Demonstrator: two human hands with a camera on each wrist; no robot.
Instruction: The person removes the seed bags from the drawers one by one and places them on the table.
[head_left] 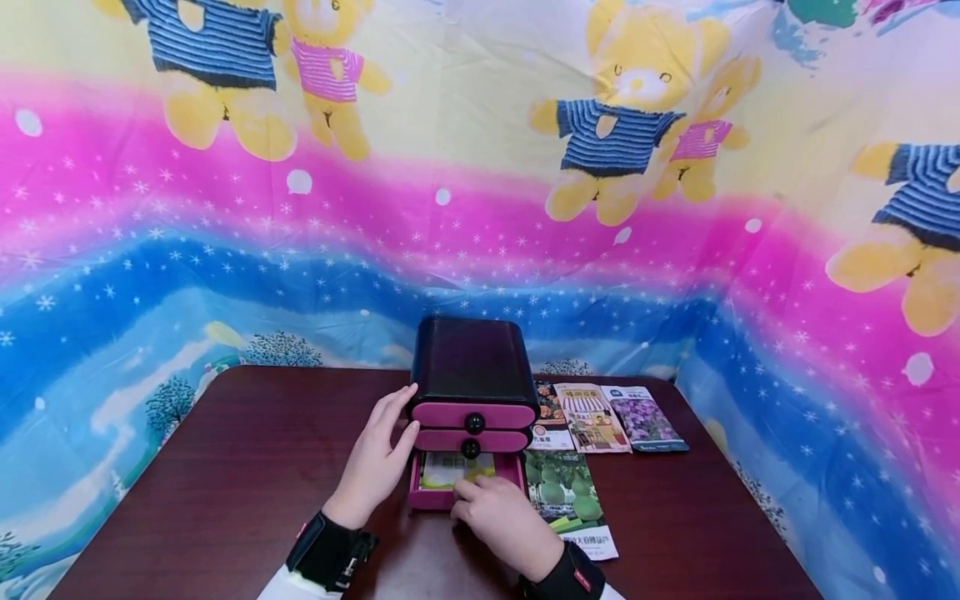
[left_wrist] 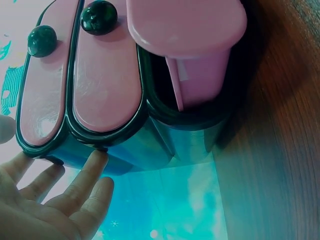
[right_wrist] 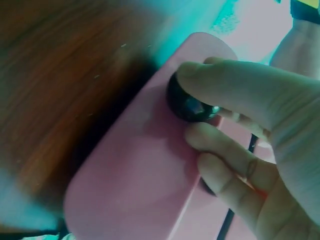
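Note:
A small black drawer cabinet (head_left: 471, 358) with pink drawer fronts stands on the table. Its two upper drawers are closed, while the bottom drawer (head_left: 429, 500) is pulled out, with a green and yellow packet (head_left: 437, 477) lying inside. My left hand (head_left: 375, 462) has its fingers extended against the cabinet's left side; the left wrist view shows the fingertips at its edge. With thumb and fingers, my right hand (head_left: 506, 518) pinches the round black knob (right_wrist: 189, 106) of the bottom drawer. In the head view that knob is hidden behind the right hand.
A packet with green round fruit (head_left: 566, 492) lies right of the open drawer, close to the right hand. Behind it are an orange-flower packet (head_left: 551, 414), a shop-picture packet (head_left: 592, 417) and a purple-flower packet (head_left: 647, 419). A patterned cloth (head_left: 465, 242) hangs behind the wooden table (head_left: 247, 467).

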